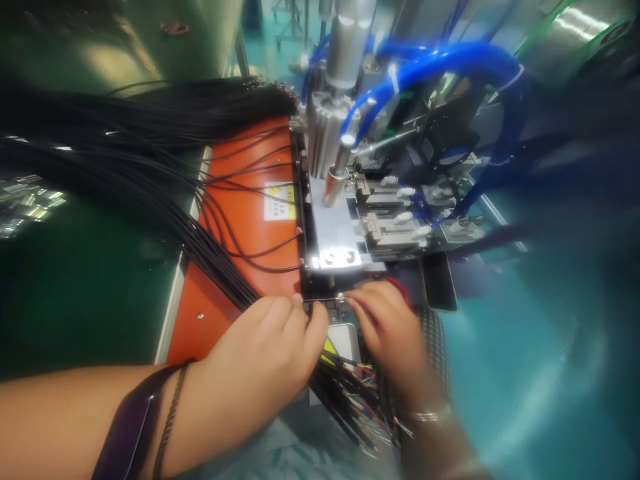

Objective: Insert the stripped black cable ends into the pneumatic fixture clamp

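My left hand (275,343) is closed, its thumb and fingertips pinching a thin black cable (325,300). At the cable's right end sits a small shiny metal connector (341,297), which the fingertips of my right hand (387,327) grip. Both hands are just in front of the machine's metal press block (335,233). Beneath my left hand runs a bundle of black cables (215,260). Its stripped ends with coloured wires (360,407) come out below, between my hands.
An orange machine cover (240,220) carries a warning label (279,201) and several loose cables. More black cables (150,120) pile up at the back left. Blue air hoses (450,57) arch above the metal clamps (395,220) on the right.
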Tool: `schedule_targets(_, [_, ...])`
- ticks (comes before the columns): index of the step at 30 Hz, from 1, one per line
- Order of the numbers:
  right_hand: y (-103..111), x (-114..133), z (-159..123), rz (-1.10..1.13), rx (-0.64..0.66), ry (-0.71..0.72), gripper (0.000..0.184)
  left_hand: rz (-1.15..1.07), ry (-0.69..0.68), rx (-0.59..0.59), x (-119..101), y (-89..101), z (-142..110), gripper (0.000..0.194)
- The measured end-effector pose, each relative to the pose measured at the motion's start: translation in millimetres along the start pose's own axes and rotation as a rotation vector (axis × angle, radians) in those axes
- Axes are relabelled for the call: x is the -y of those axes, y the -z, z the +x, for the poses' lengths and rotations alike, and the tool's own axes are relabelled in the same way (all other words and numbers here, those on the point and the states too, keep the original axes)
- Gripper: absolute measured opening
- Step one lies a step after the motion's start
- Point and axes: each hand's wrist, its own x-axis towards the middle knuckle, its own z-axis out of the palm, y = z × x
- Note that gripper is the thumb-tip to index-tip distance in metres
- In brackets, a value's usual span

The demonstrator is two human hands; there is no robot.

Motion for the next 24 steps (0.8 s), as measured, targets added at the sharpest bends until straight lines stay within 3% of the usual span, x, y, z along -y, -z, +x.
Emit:
schedule_targets(3, [-0.5,-0.2,0.4,-0.019,0.037,-0.035,0.012,-0.081,0.020,0.022,3.7,0.2,2.1,0.027])
schedule_targets(6, [5.6,2.8,-3.0,0.038,-0.018,-0.086,0.016,-0.109,0.059,0.000,7.4,-1.0,3.7,0.019])
schedule_targets(9, [16.7,6.8,-9.8,0.200,0.003,0.066,0.028,-0.136,0.081,0.008,9.1,-0.1,5.1,0.020])
schedule_targets(12, [22.6,8.5,-15.5,0.389,0.064,0.246,0.028,-0.142,0.078,0.001,9.3,1.3,6.1,0.018])
schedule_targets(24, [13.5,7.6,-21.1,0.389,0.021,0.309,0.034,-0.085,0.023,-0.043,5.3,-5.0,2.5,0.017])
